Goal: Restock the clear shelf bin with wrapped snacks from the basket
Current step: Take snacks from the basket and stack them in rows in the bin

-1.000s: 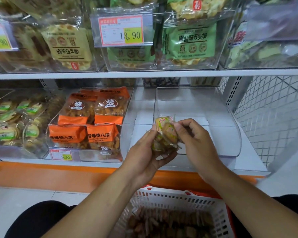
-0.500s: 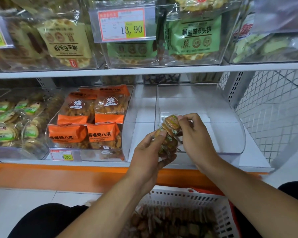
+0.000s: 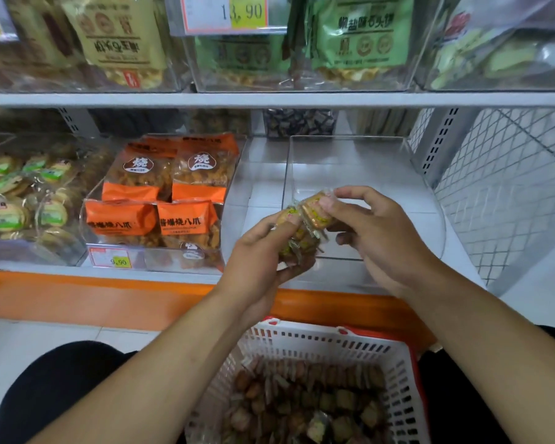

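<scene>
My left hand [image 3: 263,254] grips a small stack of wrapped snacks [image 3: 293,241] in front of the clear shelf bin [image 3: 366,168]. My right hand [image 3: 375,235] pinches the top wrapped snack [image 3: 316,211] of that stack between thumb and fingers. Both hands hover at the bin's front left corner, just outside its low front lip. Nothing shows inside the bin. Below my arms, the white basket [image 3: 327,342] holds several more wrapped snacks [image 3: 305,402].
Left of the bin stands a clear bin of orange snack bags [image 3: 161,200] with a price tag [image 3: 111,257]. Further left is a bin of round green-labelled cakes [image 3: 10,200]. The upper shelf [image 3: 269,99] carries more bins. A white wire mesh panel [image 3: 507,193] closes the right side.
Both hands have risen a little with the snack stack. My right hand has shifted its pinch on the top snack, lifting it from the stack.
</scene>
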